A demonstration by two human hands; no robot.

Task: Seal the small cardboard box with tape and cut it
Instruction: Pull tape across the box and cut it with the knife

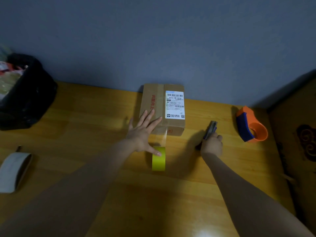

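A small cardboard box (156, 100) with a white shipping label lies on the wooden table (85, 130) against the blue wall. My left hand (142, 132) rests flat with spread fingers on the box's near left corner, its thumb touching a yellow tape roll (158, 161) standing on edge in front of the box. A clear strip of tape (163, 136) runs from the roll up to the box's front face. To the right, my right hand (212, 146) is closed around a utility knife (210, 128), its tip pointing away toward the wall.
An orange and blue tape dispenser (251, 125) lies at the right. A dark bin (25, 96) full of rubbish stands at the far left. A large white tape roll (14, 171) lies at the left edge. A brown patterned panel (301, 134) borders the table's right side.
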